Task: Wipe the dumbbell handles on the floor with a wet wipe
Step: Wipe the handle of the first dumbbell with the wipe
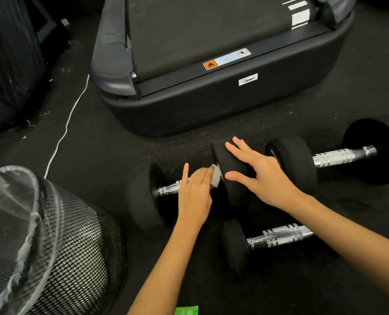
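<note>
Head view: I'm mid-wipe on the first dumbbell [189, 185], the one lying on the floor [98, 137] just in front of the treadmill [211, 98]. My left hand [194, 196] pinches the wet wipe [215, 178] and presses it round the chrome handle [168, 189], right up against the inner face of the rt-side weight. Left grip is narrow, curled on the wipe, index finger sticking up. My right hand [260, 173] lies flat w/ fingers spread on top of that rt weight, steadying it so the bar doesn't roll; that grip is wide, holding nothing.

Step in hand, as I judge it: wiping handle no. 1; the stretch toward the left weight looks bare of the wipe for now. Next move calls for sliding the wipe leftward along the bar, prob. w/ a twist to reach the underside, while the right hand keeps the weight pinned.

Two more dumbbells wait: the second dumbbell [338, 155] just beside to the right, the third dumbbell [277, 237] nearer me, partly under my right forearm.

A mesh bin [64, 246] w/ clear liner stands at left; a white cable [66, 126] runs across the floor; something green [186, 310] peeks in at the bottom edge, can't tell what.
</note>
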{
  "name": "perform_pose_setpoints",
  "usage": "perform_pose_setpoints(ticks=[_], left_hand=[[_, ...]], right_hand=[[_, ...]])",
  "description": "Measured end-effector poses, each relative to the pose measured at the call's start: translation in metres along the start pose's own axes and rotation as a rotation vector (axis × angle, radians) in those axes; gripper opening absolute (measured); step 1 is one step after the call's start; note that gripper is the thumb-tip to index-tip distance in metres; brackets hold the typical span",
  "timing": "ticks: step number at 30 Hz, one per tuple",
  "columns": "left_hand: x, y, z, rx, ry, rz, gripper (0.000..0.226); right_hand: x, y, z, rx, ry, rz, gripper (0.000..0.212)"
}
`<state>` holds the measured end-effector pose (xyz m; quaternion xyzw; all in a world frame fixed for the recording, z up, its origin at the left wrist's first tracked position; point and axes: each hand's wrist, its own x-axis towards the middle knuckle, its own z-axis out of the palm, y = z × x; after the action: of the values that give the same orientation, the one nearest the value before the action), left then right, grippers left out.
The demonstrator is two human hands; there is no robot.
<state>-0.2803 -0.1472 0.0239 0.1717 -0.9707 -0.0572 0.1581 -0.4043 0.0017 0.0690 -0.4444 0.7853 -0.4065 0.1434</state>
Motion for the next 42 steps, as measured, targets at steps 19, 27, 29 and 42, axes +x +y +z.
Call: perform_pose_setpoints(ticks=[19,27,29,42], left_hand=[[0.028,0.005,-0.009,-0.199,-0.078,-0.151,0.022],[0.012,0.007,0.009,-0.124,0.001,-0.134,0.028],[0.018,0.008,0.003,-0.153,-0.002,-0.172,0.020],[-0.007,-0.010,-0.016,-0.303,-0.104,0.001,0.055]], right_hand=[[-0.001,-0.004,-0.002,0.010,-0.003,0.012,0.072],[0.002,-0.004,-0.001,0.011,0.003,0.014,0.072],[0.002,-0.004,-0.002,0.006,-0.001,0.016,0.072],[0.001,-0.007,-0.004,0.063,0.010,0.042,0.072]])
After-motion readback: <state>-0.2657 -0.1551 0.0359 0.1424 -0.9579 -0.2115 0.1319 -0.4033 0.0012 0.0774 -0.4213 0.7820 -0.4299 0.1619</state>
